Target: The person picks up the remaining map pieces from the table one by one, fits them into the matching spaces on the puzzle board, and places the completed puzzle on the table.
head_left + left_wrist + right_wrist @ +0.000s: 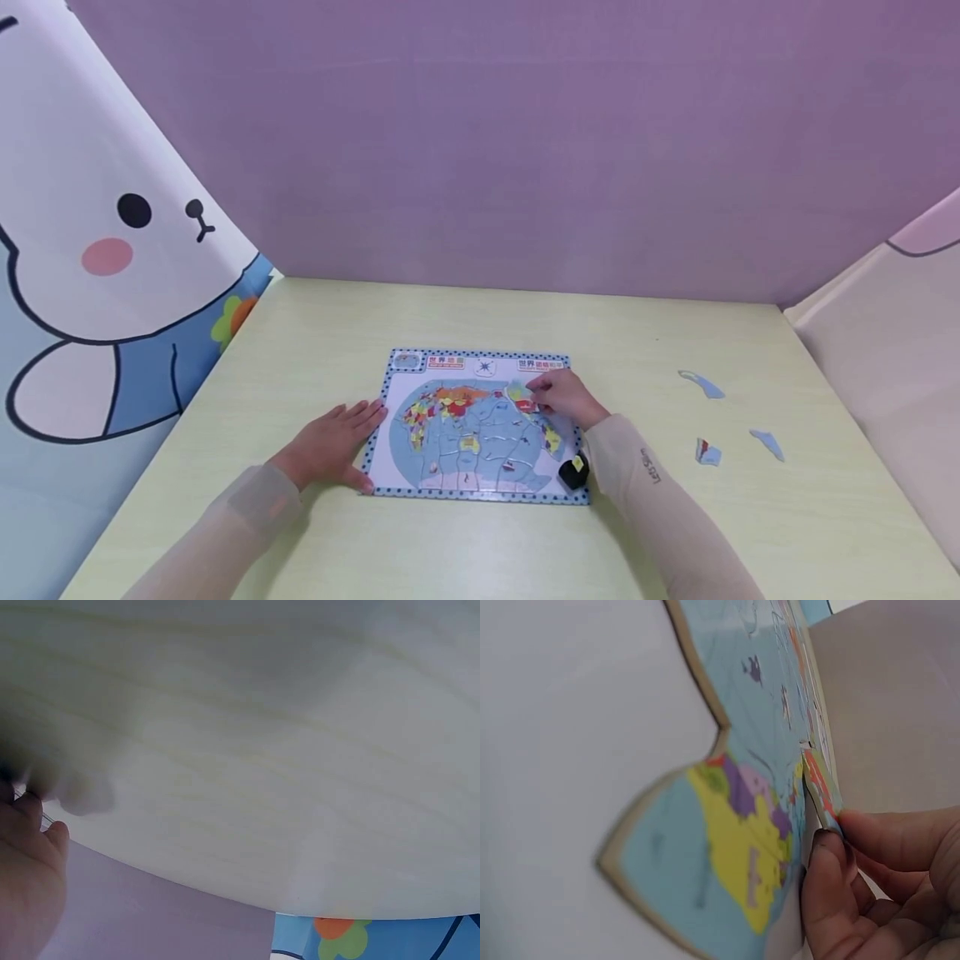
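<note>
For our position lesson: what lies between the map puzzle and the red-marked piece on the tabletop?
The head view shows the right sleeve, then tabletop.

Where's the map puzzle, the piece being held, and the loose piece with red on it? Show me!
Map puzzle (pixel 480 497): head view, on its dotted bottom border.
Held piece (pixel 822 784): right wrist view, on its red stripe.
Loose piece with red (pixel 711 457): head view, on its blue part.

The rectangular, white-ground map puzzle board (pixel 480 497) is bordered in light blue with dark dots; its seas are printed blue, its lands orange, yellow, red and purple. The thin, held puzzle piece (pixel 823 787) is coloured red, green and blue.
</note>
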Tool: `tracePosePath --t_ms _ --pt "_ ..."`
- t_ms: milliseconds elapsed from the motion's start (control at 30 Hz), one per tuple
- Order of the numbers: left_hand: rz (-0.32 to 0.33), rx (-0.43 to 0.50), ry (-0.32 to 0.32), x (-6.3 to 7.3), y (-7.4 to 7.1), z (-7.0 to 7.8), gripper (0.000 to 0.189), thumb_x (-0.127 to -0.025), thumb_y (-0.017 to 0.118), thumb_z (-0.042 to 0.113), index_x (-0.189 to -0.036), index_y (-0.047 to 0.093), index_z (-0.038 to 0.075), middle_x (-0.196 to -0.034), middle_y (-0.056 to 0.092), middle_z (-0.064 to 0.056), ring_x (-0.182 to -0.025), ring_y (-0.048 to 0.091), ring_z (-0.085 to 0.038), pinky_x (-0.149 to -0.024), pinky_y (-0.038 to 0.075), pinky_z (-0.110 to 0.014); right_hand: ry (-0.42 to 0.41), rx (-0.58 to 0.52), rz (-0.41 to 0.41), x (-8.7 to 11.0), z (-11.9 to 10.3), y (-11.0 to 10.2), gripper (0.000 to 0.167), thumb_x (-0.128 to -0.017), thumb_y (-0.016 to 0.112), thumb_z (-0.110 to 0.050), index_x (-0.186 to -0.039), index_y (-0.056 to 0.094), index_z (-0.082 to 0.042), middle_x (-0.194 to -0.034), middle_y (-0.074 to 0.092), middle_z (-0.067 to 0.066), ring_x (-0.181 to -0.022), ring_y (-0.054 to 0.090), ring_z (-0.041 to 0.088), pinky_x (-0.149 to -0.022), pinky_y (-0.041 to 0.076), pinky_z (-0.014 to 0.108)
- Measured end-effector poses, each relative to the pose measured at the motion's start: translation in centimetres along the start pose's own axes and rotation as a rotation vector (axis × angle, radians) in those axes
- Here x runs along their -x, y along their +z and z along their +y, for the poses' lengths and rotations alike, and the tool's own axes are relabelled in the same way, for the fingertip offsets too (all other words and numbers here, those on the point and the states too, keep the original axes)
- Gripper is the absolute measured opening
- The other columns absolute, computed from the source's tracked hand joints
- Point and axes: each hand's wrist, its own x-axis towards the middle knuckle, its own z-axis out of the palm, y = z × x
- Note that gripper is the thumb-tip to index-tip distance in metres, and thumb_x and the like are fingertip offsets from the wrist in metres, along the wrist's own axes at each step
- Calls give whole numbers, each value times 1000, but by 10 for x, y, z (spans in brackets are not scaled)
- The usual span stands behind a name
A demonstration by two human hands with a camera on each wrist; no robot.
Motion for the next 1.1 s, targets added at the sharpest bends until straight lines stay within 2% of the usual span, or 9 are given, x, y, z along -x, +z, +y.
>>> tracePosePath --t_ms 500,833,1100 --pt "3 11 7 0 1 -1 112 -67 73 65 -148 30 0 -155 27 -16 -141 22 -38 -111 21 -56 -27 35 8 -1 -5 3 23 -91 63 -5 -112 68 1 -102 66 11 -80 60 18 -71 49 26" --pt "3 2 8 0 -1 -1 112 -67 74 64 -148 31 -1 -154 28 -17 -141 23 -38 -111 22 -56 -41 110 30 4 -13 5 22 -90 63 -4 -111 69 1 -108 66 12 -88 60 20 -77 51 30" --pt "4 16 16 1 0 -2 112 -67 73 65 -148 31 0 -154 27 -17 -141 22 -38 -111 21 -56 -31 120 27 4 -15 8 21 -89 65 -3 -110 69 0 -110 64 12 -97 59 23 -86 50 37"
